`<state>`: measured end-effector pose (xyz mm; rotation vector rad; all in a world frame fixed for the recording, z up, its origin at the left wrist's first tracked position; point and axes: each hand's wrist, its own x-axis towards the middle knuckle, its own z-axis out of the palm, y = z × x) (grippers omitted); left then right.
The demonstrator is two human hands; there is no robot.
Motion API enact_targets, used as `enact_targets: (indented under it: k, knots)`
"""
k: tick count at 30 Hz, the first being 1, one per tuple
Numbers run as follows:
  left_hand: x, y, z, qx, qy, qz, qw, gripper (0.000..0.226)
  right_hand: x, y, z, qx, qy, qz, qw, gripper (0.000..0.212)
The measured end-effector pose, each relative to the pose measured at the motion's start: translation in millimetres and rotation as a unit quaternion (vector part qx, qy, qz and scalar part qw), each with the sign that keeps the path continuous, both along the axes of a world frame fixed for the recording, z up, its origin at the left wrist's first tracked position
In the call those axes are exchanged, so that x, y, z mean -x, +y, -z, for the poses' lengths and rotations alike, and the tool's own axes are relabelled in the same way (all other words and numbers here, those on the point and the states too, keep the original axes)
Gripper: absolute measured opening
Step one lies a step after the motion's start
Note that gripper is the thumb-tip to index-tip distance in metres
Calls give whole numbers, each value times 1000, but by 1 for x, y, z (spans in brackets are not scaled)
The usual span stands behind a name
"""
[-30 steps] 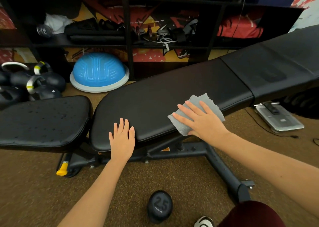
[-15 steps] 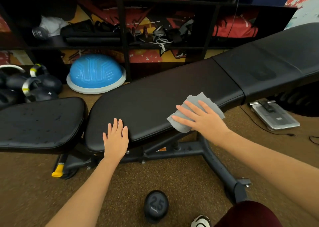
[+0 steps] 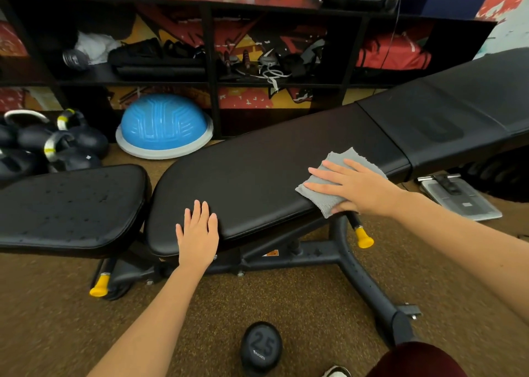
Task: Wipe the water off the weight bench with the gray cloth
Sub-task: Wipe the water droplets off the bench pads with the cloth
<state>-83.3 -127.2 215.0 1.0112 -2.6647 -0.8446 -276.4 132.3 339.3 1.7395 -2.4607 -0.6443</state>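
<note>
The black weight bench point(image 3: 257, 170) runs from lower left to upper right, its back pad rising at the right. Its separate seat pad point(image 3: 71, 205) at the left is dotted with water drops. My right hand point(image 3: 355, 187) lies flat, fingers spread, pressing the gray cloth point(image 3: 340, 159) onto the near edge of the middle pad; part of the cloth hangs over the edge. My left hand point(image 3: 197, 230) rests flat on the pad's front left corner, holding nothing.
A 2.5 dumbbell point(image 3: 262, 346) lies on the brown carpet below the bench frame point(image 3: 363, 279). A blue balance dome point(image 3: 164, 126) and kettlebells point(image 3: 57, 144) sit behind the seat pad. A black shelf point(image 3: 211, 81) of gear lines the back. A gray scale point(image 3: 458, 199) lies at the right.
My right hand and the cloth have slid a little to the right along the pad's near edge. My left hand has stayed on the front corner.
</note>
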Motion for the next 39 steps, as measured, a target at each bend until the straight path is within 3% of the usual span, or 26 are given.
enact_targets:
  k: [9,12,14,21,32,36,39]
  knots:
    - [-2,-2,-3,-32,9,6,999,49,-19,-38,-2,-7,-91,67,994,70]
    - [-3,-4,-6,-67,23,11,997,49,-31,-70,9,-7,-111,74,991,79]
    - [-5,-7,-8,-84,30,19,996,49,-40,-89,17,-10,-117,68,991,89]
    - [-15,-19,-12,-140,73,12,987,51,-67,-146,44,-25,-132,37,990,73]
    - [-47,-58,1,-191,91,-56,976,49,-122,-219,83,-4,-167,-30,986,71]
    - [-51,-64,-1,-204,127,-46,970,49,-127,-234,79,31,-262,-26,964,78]
    - [-50,-62,-7,-195,145,-22,970,50,-109,-238,64,72,-390,48,917,80]
